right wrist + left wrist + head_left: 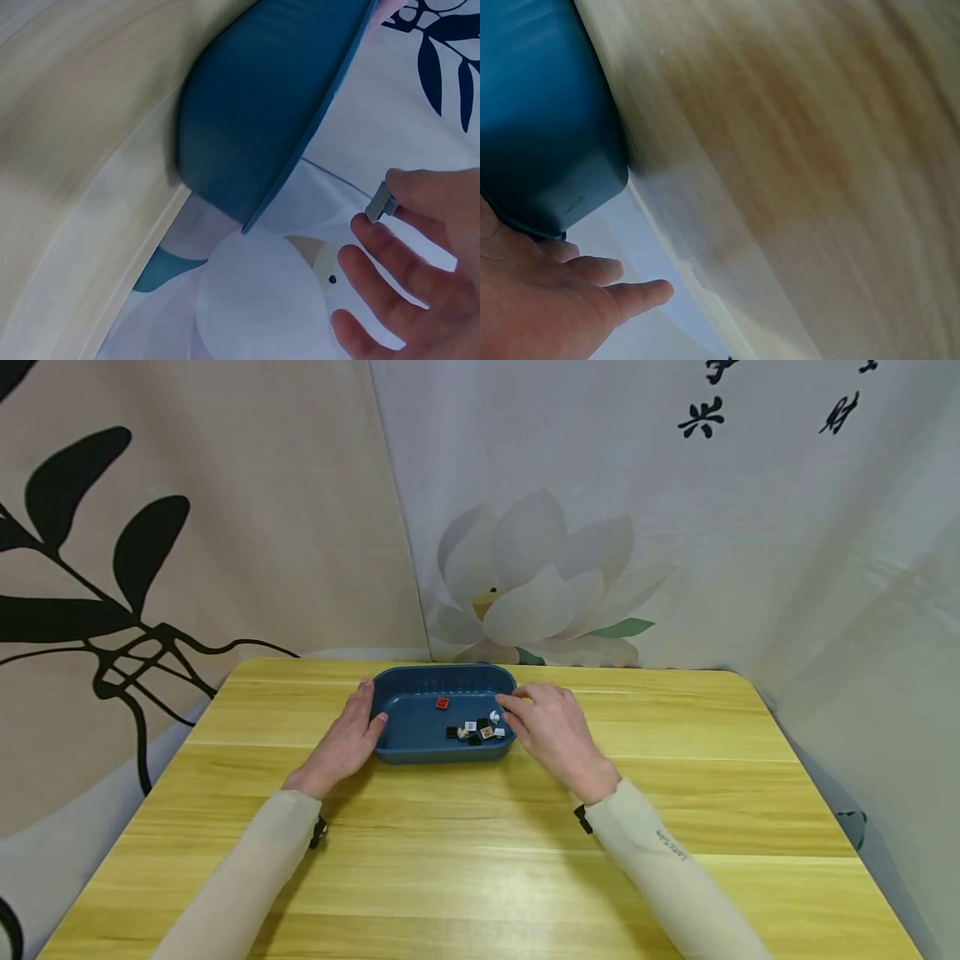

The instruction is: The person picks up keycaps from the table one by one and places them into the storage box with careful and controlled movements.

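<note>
A blue rectangular tray (442, 757) stands near the far edge of the table. Flat along its left side lies my left hand (341, 739), fingers straight and thumb over the rim; in the left wrist view the fingers reach past the tray's corner. My right hand (553, 731) is raised over the tray's right rim. Between thumb and index finger it pinches a small grey toy brick (382, 202), seen in the right wrist view. Inside the tray, a red brick (442, 702) sits apart from several small black, white and tan pieces (470, 727) clustered at the front right.
The tray rests on a yellow wood-grain table (442, 860). Behind it hangs a pale curtain (300, 527) printed with dark leaves, a large flower and black characters. Dark bands show at both sleeve cuffs.
</note>
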Available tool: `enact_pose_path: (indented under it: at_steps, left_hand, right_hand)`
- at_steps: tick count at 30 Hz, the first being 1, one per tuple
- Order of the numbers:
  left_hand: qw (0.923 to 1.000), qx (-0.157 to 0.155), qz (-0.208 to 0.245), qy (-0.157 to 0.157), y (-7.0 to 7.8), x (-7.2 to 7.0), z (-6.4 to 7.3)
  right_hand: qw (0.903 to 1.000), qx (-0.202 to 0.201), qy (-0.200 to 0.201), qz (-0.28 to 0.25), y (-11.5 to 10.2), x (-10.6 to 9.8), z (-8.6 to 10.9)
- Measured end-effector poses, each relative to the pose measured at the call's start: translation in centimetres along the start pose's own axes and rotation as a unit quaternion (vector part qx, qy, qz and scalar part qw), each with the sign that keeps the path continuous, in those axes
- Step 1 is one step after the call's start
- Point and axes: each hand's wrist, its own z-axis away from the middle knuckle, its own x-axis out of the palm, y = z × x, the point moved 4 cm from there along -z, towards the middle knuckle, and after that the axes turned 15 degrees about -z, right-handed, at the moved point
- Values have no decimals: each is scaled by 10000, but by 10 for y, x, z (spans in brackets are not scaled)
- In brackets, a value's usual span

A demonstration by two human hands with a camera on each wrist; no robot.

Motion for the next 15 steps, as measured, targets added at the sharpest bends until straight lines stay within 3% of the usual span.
enact_pose_path:
  at_steps: [15]
  left_hand:
    - [10000,3,-15,-50,0,1,0]
  right_hand:
    - [9985,-517,-124,100,-31,23,-19]
